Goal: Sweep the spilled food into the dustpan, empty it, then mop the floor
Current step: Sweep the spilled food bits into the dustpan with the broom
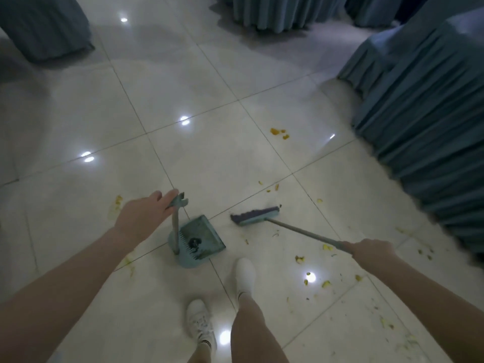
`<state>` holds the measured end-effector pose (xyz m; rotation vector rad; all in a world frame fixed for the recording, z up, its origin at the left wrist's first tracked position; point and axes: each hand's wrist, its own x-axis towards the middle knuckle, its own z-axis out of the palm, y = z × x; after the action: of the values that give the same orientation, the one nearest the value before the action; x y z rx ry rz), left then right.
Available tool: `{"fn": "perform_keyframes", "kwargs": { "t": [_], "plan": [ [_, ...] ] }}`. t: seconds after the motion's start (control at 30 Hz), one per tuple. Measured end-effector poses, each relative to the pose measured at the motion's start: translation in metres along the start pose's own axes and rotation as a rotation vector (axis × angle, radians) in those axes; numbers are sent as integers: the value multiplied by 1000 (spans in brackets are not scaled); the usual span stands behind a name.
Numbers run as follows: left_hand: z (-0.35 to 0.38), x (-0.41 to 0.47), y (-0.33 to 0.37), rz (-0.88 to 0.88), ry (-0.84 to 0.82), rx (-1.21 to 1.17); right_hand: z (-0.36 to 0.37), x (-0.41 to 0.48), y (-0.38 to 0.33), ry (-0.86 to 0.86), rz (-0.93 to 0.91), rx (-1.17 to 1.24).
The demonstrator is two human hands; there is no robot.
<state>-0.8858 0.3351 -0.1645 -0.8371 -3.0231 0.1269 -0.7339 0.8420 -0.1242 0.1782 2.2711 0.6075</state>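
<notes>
Glossy pale tiled floor [209, 158] is gleaming with ceiling-light reflections under a person who is standing in white sneakers, the left sneaker [200, 324] nearest the camera and the right sneaker [245, 275] stepping a little ahead of it. Just beyond the feet, the left hand [145, 216] is reaching forward, its fingers closing loosely over the top of the upright handle [175, 226] of a teal dustpan [203, 237], which is sitting on the floor with its open mouth facing away and to the right; a small dark clump of debris [195, 242] is lying inside, by the comb teeth at its back. To the right, the right hand [372, 251] is wrapping firmly around the end of a grey broom stick [306, 233], holding it at a low slant so that the broom head [255, 216], teal with dark bristles, is resting on the tiles just beside the dustpan's mouth but not touching it. Yellow food scraps [326, 284] are lying scattered across the tiles on the right, around and behind the broom, with more crumbs trailing toward the lower right corner. A yellowish smear [117, 201] is showing on the tile left of the left hand. Farther out, an orange blob of food [279, 132] is sitting well apart from the broom. Blue pleated table skirts are hanging to the floor at the right [424, 127], at the far centre [282, 11] and at the far left [44, 27].
</notes>
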Motion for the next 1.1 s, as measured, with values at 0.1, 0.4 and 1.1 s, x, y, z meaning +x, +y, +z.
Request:
{"fn": "perform_keyframes", "kwargs": {
  "t": [0.1,0.4,1.1],
  "plan": [
    [-2,-11,3,32,-2,6,20,-30,-3,2,38,9],
    [-10,-40,14,88,57,-43,15,-67,-45,3,245,560],
    [-6,-85,27,128,59,-57,-12,-74,-163,-297,33,892]
  ]
}}
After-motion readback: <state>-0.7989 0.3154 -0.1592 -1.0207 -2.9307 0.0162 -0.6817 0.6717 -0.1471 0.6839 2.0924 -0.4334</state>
